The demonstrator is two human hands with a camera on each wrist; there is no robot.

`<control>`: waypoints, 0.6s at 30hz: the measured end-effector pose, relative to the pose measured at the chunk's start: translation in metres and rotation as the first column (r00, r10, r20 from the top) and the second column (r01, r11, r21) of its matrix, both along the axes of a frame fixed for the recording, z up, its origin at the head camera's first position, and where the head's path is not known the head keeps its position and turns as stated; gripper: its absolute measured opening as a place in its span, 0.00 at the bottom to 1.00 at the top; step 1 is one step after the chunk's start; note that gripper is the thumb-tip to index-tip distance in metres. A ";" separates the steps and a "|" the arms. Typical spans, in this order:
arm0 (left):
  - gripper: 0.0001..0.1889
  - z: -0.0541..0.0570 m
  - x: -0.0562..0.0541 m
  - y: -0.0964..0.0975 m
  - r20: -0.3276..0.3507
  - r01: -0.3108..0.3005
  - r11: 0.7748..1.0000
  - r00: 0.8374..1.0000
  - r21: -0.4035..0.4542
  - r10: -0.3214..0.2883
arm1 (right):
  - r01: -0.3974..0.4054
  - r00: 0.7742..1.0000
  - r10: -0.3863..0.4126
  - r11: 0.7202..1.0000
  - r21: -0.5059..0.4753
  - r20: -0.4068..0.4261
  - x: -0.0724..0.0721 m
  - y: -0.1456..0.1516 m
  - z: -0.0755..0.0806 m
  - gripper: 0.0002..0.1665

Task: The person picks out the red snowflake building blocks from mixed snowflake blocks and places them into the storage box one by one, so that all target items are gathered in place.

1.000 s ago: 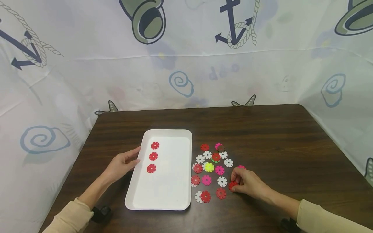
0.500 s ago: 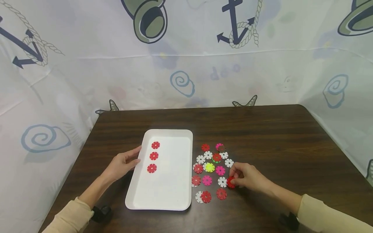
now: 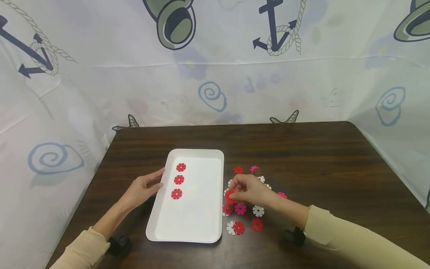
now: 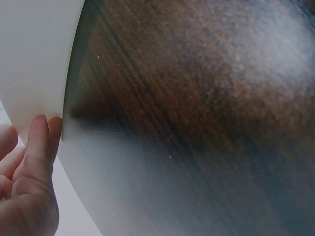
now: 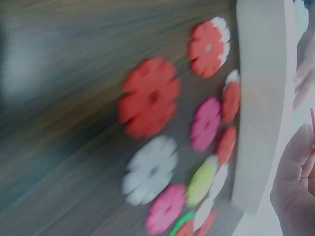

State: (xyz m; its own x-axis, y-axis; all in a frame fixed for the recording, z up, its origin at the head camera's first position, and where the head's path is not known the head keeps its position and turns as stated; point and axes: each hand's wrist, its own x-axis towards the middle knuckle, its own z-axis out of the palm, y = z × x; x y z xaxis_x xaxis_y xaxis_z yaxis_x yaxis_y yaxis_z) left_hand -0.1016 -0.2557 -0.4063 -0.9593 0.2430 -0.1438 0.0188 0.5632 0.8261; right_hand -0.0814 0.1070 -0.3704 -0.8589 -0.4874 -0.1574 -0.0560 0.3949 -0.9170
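Observation:
My right hand (image 3: 250, 189) pinches a red notched disc (image 3: 230, 196) between thumb and fingers, over the loose discs just right of the white tray (image 3: 198, 220). In the right wrist view, that hand (image 5: 293, 182) is at the right edge, with only a thin red sliver of the disc showing. Three red discs (image 3: 179, 179) lie in a column on the tray's left side. My left hand (image 3: 142, 189) touches the tray's left rim with thumb and fingertips. In the left wrist view, its extended fingers (image 4: 37, 147) lie against the tray's side.
Several loose notched discs lie right of the tray, some overlapping: a white disc (image 3: 258, 211), a pink disc (image 3: 240, 209), a red disc (image 3: 256, 224). My right hand hides part of them. A patterned cloth (image 3: 235, 89) hangs behind the dark wooden table (image 3: 315, 164).
My right hand has lifted the red disc from the right side of the pile and carried it left, towards the tray. My left hand has stayed at the tray's rim.

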 end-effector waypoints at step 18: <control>0.33 -0.003 0.000 -0.002 0.011 -0.011 1.000 1.000 -0.013 0.011 | -0.106 0.994 0.110 0.979 0.173 -0.015 -0.018 -0.115 -0.016 0.05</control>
State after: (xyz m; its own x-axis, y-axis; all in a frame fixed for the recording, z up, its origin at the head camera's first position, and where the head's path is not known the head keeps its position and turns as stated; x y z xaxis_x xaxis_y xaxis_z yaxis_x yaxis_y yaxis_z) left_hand -0.1019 -0.2572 -0.4089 -0.9602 0.2306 -0.1574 0.0036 0.5743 0.8187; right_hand -0.0993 -0.0077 -0.3865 -0.8072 -0.5450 -0.2268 -0.1281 0.5368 -0.8339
